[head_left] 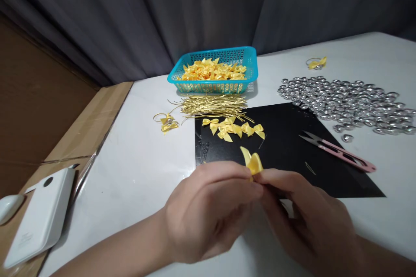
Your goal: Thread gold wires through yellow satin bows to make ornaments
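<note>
Between the fingertips of both hands is a yellow ribbon bow [254,163], held over the near edge of a black mat [279,156]. My left hand [211,207] pinches it from the left, fingers curled. My right hand [302,212] grips its other side with thumb and forefinger. The lower part of the bow is hidden by the fingers. Several loose yellow bows [229,128] lie on the mat just beyond. Behind them sits a bundle of gold wire ties [212,106]. Pink-handled thread snips [341,151] rest on the mat to the right.
A blue basket [172,77] of yellow bows stands at the back. Silver heart-shaped beads [351,99] spread across the right. Bows with beads and wire loops lie at left [168,123] and far right [316,64]. A white power bank [42,216] is at the left edge.
</note>
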Action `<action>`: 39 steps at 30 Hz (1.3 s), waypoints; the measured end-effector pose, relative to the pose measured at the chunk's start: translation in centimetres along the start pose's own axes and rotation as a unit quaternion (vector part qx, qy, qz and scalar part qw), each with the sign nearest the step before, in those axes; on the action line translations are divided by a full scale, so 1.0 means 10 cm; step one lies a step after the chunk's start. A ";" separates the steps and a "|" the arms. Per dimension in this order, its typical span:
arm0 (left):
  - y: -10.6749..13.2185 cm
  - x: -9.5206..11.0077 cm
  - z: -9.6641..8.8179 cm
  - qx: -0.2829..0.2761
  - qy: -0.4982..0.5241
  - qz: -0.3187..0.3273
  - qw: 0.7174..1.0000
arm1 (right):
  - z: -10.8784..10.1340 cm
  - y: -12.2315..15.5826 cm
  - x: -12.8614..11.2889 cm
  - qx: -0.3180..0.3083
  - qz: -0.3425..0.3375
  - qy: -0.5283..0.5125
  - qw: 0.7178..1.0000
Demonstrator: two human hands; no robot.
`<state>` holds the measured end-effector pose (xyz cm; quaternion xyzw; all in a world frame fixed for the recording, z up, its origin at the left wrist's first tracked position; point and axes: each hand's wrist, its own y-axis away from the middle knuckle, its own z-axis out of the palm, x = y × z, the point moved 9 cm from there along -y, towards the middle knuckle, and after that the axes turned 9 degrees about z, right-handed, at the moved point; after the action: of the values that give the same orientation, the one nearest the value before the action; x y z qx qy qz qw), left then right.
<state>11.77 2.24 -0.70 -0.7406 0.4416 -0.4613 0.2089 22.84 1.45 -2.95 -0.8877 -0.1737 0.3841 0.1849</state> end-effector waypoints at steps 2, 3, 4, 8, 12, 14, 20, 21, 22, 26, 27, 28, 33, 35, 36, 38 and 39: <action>-0.04 0.04 -0.03 0.030 0.031 0.013 0.999 | -0.02 -0.01 0.00 -0.001 0.001 -0.004 1.000; -0.06 0.05 -0.04 0.042 0.051 0.015 0.998 | -0.03 -0.01 0.00 -0.001 0.003 -0.005 1.000; -0.07 0.06 -0.06 0.052 0.073 0.015 0.996 | -0.04 -0.01 0.00 0.000 0.003 -0.007 1.000; -0.05 -0.03 -0.04 0.045 0.146 -0.044 0.987 | -0.05 -0.02 -0.01 0.003 0.007 -0.021 1.000; -0.01 -0.16 -0.02 0.063 0.199 -0.138 0.968 | -0.02 0.00 0.02 -0.006 0.020 -0.031 0.999; 0.01 -0.21 0.00 0.070 0.217 -0.173 0.958 | -0.02 0.02 0.03 -0.004 0.025 -0.037 0.999; 0.01 -0.30 -0.04 0.086 0.216 -0.204 0.951 | -0.06 0.04 0.11 0.015 0.075 -0.036 0.996; 0.00 -0.31 -0.05 0.084 0.208 -0.203 0.953 | -0.07 0.04 0.12 0.021 0.080 -0.030 0.996; -0.01 -0.32 -0.06 0.081 0.198 -0.202 0.956 | -0.08 0.03 0.12 0.027 0.082 -0.029 0.996; -0.05 -0.31 -0.10 0.070 0.160 -0.173 0.969 | -0.09 0.03 0.15 0.041 0.087 -0.052 0.994; -0.05 -0.31 -0.09 0.063 0.163 -0.168 0.970 | -0.09 0.04 0.16 0.045 0.097 -0.061 0.992; -0.06 -0.31 -0.06 0.052 0.176 -0.171 0.968 | -0.10 0.05 0.18 0.053 0.111 -0.073 0.990; -0.02 -0.45 0.11 0.029 0.233 -0.274 0.933 | -0.20 0.13 0.31 0.118 0.170 -0.147 0.967; 0.00 -0.53 0.13 0.035 0.230 -0.321 0.918 | -0.25 0.12 0.29 0.135 0.148 -0.127 0.971; 0.00 -0.56 0.13 0.039 0.234 -0.341 0.909 | -0.27 0.10 0.27 0.140 0.136 -0.113 0.974; 0.01 -0.62 0.16 0.048 0.260 -0.371 0.890 | -0.23 0.05 0.28 0.121 0.129 -0.113 0.978; 0.01 -0.63 0.18 0.049 0.279 -0.379 0.881 | -0.18 0.02 0.31 0.092 0.135 -0.131 0.978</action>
<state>12.16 7.36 -4.81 -0.6811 0.1435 -0.7138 -0.0774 26.18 2.33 -3.81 -0.8244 -0.0391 0.5325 0.1880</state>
